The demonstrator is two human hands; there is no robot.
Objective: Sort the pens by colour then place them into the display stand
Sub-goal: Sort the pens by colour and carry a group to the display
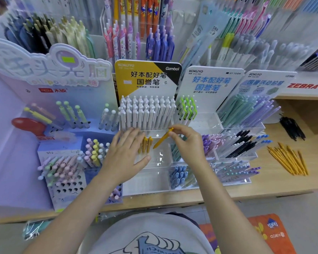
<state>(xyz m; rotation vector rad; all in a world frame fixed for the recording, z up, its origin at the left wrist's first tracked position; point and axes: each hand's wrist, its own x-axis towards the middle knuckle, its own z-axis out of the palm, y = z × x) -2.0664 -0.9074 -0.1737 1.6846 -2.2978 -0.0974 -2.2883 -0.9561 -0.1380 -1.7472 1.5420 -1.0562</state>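
My right hand (186,142) pinches a yellow pen (162,138) by its top, tip slanting down-left over the clear middle tier of the display stand (154,177). A few yellow pens (145,143) stand in that tier at its left. My left hand (125,154) lies with straight fingers spread on the stand's left side, partly covering those pens. White pens (147,112) fill the tier behind. A loose pile of yellow pens (290,160) lies on the wooden counter at the right, with a pile of black pens (292,128) further back.
A purple stand (62,162) with pastel pens sits at the left. Clear stands with green pens (188,109), purple and black pens (233,143) sit to the right. Blue pens (179,176) fill a front compartment. Racks of pens rise behind.
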